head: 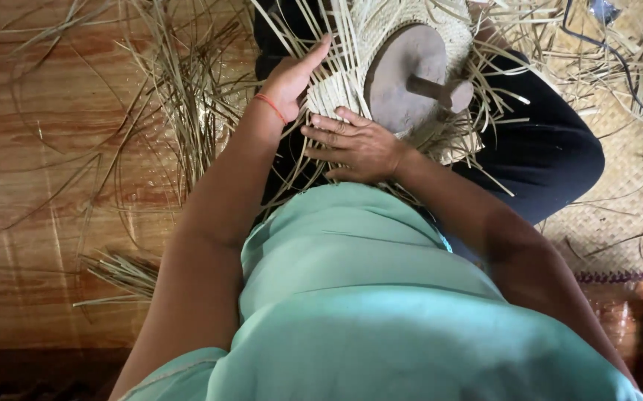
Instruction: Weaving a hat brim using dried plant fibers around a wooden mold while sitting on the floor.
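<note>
While both hands press on the half-woven straw hat (344, 93), the piece sits just ahead of them on the person's lap, stretched over a round wooden hat block (403, 74) whose short peg points off to the right. Laid flat with fingers spread, the left hand (292, 78) braces the weave on its left flank, and the right hand (355, 148) rests fingers-down on the near edge, touching the strands; neither is clenched. Loose straw strips (180, 96) fan out beyond the left hand across the floor (39, 186).
</note>
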